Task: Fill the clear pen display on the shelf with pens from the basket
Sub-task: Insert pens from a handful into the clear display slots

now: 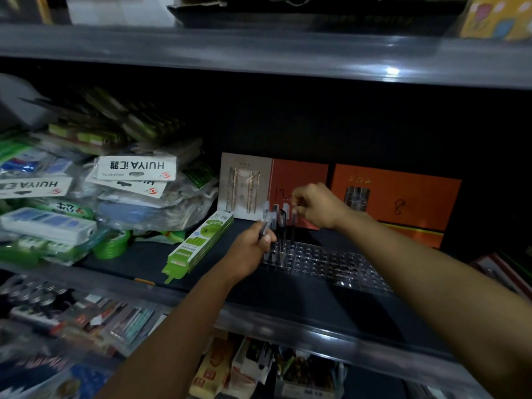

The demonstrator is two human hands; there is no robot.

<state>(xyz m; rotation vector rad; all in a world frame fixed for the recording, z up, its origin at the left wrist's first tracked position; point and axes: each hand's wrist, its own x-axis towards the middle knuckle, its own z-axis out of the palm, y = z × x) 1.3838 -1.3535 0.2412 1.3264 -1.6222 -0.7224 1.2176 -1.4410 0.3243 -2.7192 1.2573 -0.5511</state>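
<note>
Clear plastic, the display (325, 262) is mostly bare holes; only its far-left corner has a few pens (280, 226) standing. There the left hand (250, 249) grips spare pens, and beyond it the right hand (315, 205) pinches one upright. Basket unseen; filling looks barely begun.

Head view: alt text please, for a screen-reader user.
Two bare hands set pens into a clear pen display on a dark shelf: the left hand grips several pens, the right hand pinches one upright. Orange boxes stand behind.
</note>
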